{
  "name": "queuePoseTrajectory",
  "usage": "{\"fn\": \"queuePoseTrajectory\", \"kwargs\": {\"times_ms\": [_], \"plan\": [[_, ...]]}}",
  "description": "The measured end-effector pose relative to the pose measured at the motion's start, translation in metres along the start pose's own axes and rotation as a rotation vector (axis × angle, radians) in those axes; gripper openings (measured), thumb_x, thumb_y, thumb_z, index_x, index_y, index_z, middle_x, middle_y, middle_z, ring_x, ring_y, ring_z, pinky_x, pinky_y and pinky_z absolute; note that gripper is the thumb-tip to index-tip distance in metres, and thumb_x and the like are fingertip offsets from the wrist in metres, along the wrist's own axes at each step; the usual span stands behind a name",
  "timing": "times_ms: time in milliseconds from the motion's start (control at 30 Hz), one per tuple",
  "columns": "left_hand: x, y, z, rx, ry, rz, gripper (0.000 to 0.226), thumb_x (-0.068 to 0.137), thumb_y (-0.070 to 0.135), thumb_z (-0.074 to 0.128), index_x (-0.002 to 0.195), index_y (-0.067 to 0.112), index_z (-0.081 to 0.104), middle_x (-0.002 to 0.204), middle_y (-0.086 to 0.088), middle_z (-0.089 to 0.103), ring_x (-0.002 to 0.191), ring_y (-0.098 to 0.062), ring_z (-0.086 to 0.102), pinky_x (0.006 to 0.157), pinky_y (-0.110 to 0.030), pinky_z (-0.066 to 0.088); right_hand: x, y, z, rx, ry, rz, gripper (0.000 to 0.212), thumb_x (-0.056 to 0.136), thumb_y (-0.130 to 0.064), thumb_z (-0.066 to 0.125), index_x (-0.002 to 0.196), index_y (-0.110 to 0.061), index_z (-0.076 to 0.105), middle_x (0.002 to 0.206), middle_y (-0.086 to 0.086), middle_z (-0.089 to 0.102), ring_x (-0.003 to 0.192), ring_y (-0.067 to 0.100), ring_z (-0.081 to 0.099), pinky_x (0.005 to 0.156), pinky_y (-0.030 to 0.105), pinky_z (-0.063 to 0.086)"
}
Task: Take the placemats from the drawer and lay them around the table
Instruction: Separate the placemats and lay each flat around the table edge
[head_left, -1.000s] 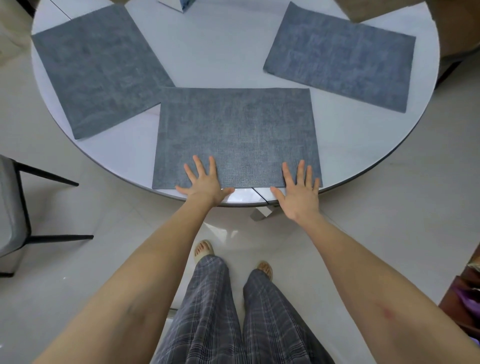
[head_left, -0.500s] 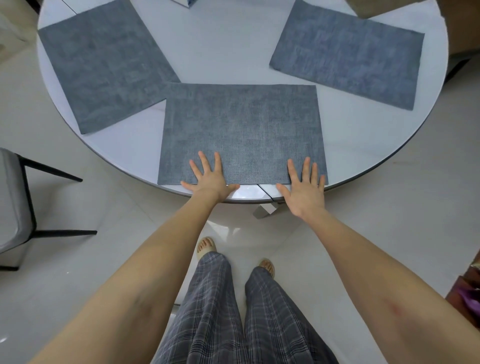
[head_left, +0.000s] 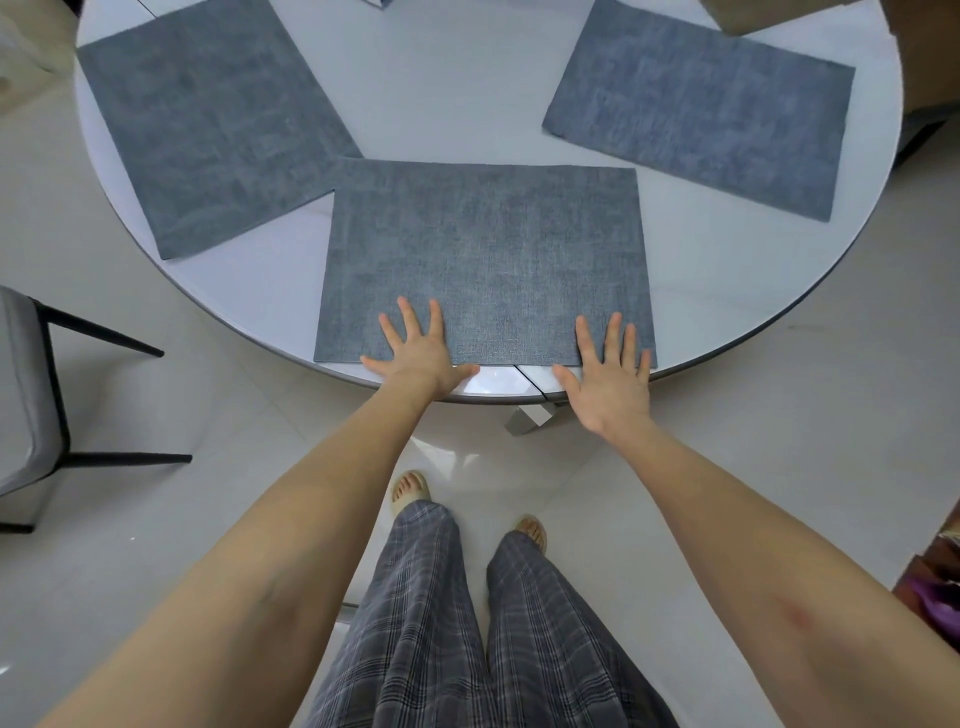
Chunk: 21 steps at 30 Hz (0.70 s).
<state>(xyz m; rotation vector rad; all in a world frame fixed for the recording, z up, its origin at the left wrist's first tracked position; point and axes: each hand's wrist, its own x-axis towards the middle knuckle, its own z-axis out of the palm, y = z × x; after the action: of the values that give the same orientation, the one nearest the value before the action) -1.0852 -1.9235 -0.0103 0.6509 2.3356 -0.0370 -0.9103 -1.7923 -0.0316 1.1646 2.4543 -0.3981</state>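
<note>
Three grey-blue woven placemats lie flat on a round white table (head_left: 457, 104). The near placemat (head_left: 485, 249) sits square to me at the table's front edge. My left hand (head_left: 418, 353) presses flat on its near left part, fingers spread. My right hand (head_left: 608, 374) lies flat on its near right corner, fingers spread, holding nothing. A second placemat (head_left: 213, 130) lies angled at the left, its corner tucked under or touching the near one. The third placemat (head_left: 701, 109) lies angled at the right, apart from the others.
A chair with black legs (head_left: 31, 395) stands on the left beside the table. A cardboard box corner (head_left: 753, 15) rests on the table's far right. My legs and sandalled feet stand on pale floor tiles (head_left: 779, 426). Purple and brown items (head_left: 935, 587) sit at the right edge.
Both hands have slid slightly away from me along the near placemat, nudging it a little further onto the table. The other two placemats have not moved.
</note>
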Motion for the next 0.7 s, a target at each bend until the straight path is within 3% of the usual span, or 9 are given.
{"fn": "queuePoseTrajectory", "kwargs": {"times_ms": [100, 167, 300, 400, 567, 700], "plan": [[0.002, 0.001, -0.008, 0.065, 0.030, 0.001, 0.105, 0.078, 0.075, 0.051, 0.154, 0.031, -0.005, 0.161, -0.007, -0.015, 0.147, -0.040, -0.007, 0.108, -0.070, 0.007, -0.001, -0.009, -0.008, -0.112, 0.197, -0.045, 0.067, 0.096, -0.058, 0.025, 0.152, -0.022, 0.015, 0.159, 0.017, 0.009, 0.146, 0.033, 0.012, 0.117, 0.052, 0.007], [0.005, 0.001, -0.012, 0.054, 0.077, 0.005, 0.090, 0.084, 0.073, 0.045, 0.153, 0.032, 0.006, 0.161, -0.007, -0.004, 0.146, -0.041, 0.002, 0.109, -0.070, 0.012, 0.007, -0.021, -0.014, -0.102, 0.325, -0.147, 0.062, 0.097, -0.051, 0.029, 0.149, -0.017, 0.025, 0.158, 0.016, 0.015, 0.144, 0.031, 0.018, 0.119, 0.048, 0.012], [0.008, -0.002, -0.001, 0.093, 0.152, 0.005, 0.080, 0.090, 0.062, 0.046, 0.153, 0.032, 0.006, 0.160, -0.006, -0.004, 0.144, -0.040, 0.004, 0.108, -0.068, 0.022, 0.046, -0.055, -0.013, -0.038, 0.263, -0.310, 0.063, 0.100, -0.048, 0.024, 0.153, -0.020, 0.006, 0.161, 0.008, -0.005, 0.149, 0.024, -0.006, 0.121, 0.041, -0.003], [0.015, -0.004, 0.005, 0.101, 0.179, -0.001, 0.080, 0.090, 0.062, 0.047, 0.152, 0.032, 0.006, 0.159, -0.005, -0.003, 0.144, -0.039, 0.005, 0.108, -0.067, 0.023, 0.065, -0.054, 0.000, -0.058, 0.217, -0.365, 0.062, 0.099, -0.052, 0.018, 0.153, -0.025, 0.000, 0.161, 0.004, -0.008, 0.148, 0.022, -0.009, 0.121, 0.041, -0.005], [0.015, -0.001, 0.002, 0.107, 0.168, 0.000, 0.078, 0.089, 0.061, 0.049, 0.150, 0.031, 0.011, 0.157, -0.007, 0.003, 0.141, -0.040, 0.011, 0.104, -0.066, 0.030, 0.057, 0.003, 0.009, -0.008, 0.313, -0.213, 0.060, 0.100, -0.048, 0.021, 0.153, -0.024, 0.005, 0.161, 0.004, 0.000, 0.149, 0.023, -0.001, 0.121, 0.040, -0.002], [0.010, 0.002, -0.004, 0.178, 0.151, -0.005, 0.075, 0.089, 0.061, 0.049, 0.148, 0.028, 0.017, 0.154, -0.011, 0.011, 0.136, -0.040, 0.022, 0.102, -0.062, 0.036, 0.037, 0.036, 0.007, 0.018, 0.267, 0.019, 0.062, 0.101, -0.047, 0.019, 0.153, -0.019, 0.001, 0.161, 0.006, -0.004, 0.149, 0.022, -0.004, 0.122, 0.040, -0.002]]}}
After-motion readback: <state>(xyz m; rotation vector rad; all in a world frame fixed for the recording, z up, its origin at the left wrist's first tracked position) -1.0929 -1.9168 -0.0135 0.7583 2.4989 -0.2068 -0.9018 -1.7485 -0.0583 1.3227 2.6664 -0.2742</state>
